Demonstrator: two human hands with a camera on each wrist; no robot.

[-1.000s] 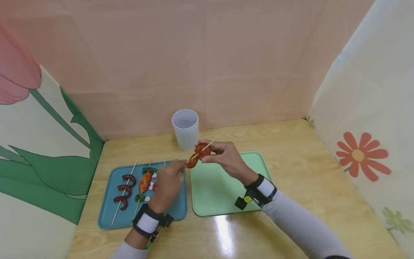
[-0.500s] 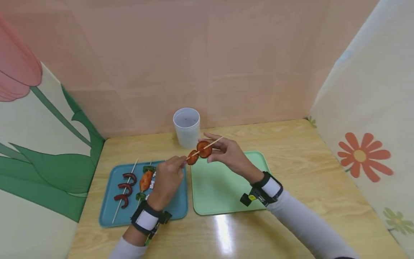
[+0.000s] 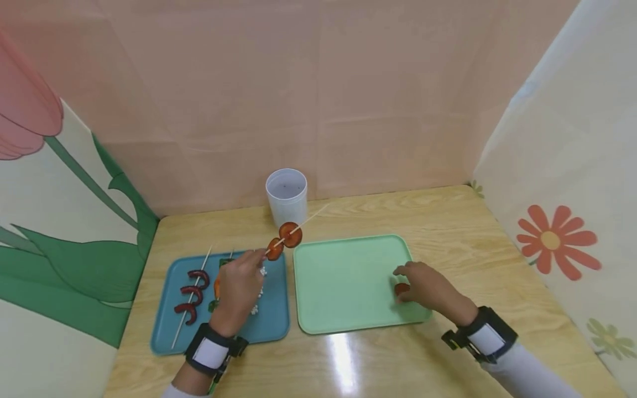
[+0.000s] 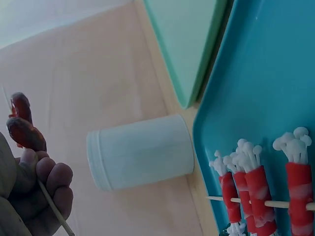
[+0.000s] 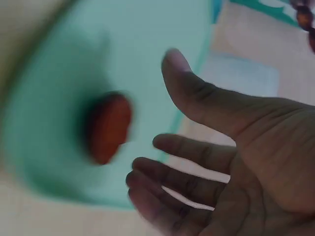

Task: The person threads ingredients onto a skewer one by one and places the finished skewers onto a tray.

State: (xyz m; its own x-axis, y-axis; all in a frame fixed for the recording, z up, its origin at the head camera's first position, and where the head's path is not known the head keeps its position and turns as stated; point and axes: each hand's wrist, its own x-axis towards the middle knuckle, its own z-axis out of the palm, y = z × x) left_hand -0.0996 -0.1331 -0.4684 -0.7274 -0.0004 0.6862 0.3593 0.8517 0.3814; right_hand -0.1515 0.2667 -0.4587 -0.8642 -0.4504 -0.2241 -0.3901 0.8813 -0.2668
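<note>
My left hand (image 3: 239,288) grips a thin wooden skewer (image 3: 314,213) near its lower end, tilted up to the right. Threaded on it are two glossy reddish-brown food pieces, a rounder one (image 3: 291,235) above and a smaller one (image 3: 275,249) close to the fingers. In the left wrist view, curled fingers (image 4: 55,178) wrap the stick. Over the right end of the green tray (image 3: 343,283), my right hand (image 3: 432,292) reaches with thumb and fingers spread. A third reddish-brown piece (image 5: 110,129) lies on that tray, a gap away from the fingertips in the right wrist view.
A blue tray (image 3: 276,323) at left holds a skewer of curled sausages (image 3: 189,292), a partly hidden orange-and-green skewer (image 3: 214,304), and red-wrapped rolls with white mushrooms (image 4: 259,201). Behind the trays stands a white plastic cup (image 3: 288,209), backed by a pinkish wall sheet.
My right hand has let go of the skewered pieces and moved right and down to the green tray. The left hand has shifted slightly left and down with the skewer.
</note>
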